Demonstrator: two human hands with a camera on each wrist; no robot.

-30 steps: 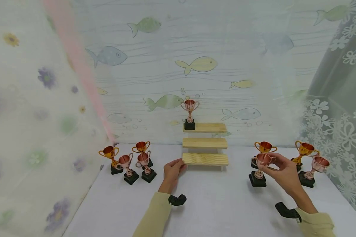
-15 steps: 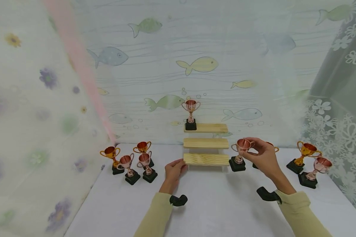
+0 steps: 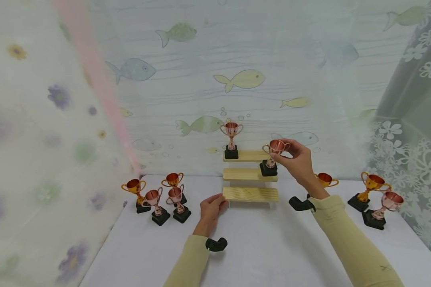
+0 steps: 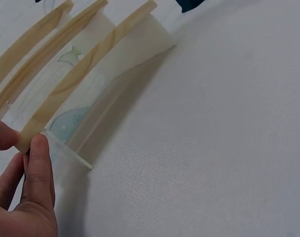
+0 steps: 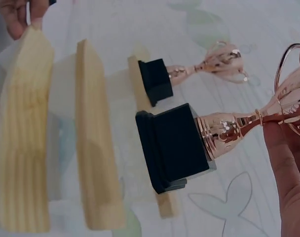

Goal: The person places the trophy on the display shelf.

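Note:
My right hand (image 3: 298, 161) pinches the cup of a rose-gold trophy (image 3: 275, 147), holding it upright in the air before the right end of the wooden display shelf (image 3: 250, 194). In the right wrist view the black base (image 5: 174, 148) of this trophy hangs apart from the steps. My left hand (image 3: 210, 209) grips the left end of the lowest step, thumb on top and fingers underneath, as the left wrist view shows of the step (image 4: 86, 69). Another rose-gold trophy (image 3: 231, 135) stands on the left end of the top step.
On the table's left stand gold trophies (image 3: 134, 186) and rose-gold trophies (image 3: 153, 198). To the right are a gold trophy (image 3: 371, 183), a rose-gold one (image 3: 390, 201), and another gold one (image 3: 325, 180) partly behind my right forearm. A fish-print curtain (image 3: 186, 79) hangs behind the shelf.
My right hand has carried the rose-gold trophy leftward and up, from the right-hand group to the shelf's upper right. The left hand has kept its hold on the lowest step.

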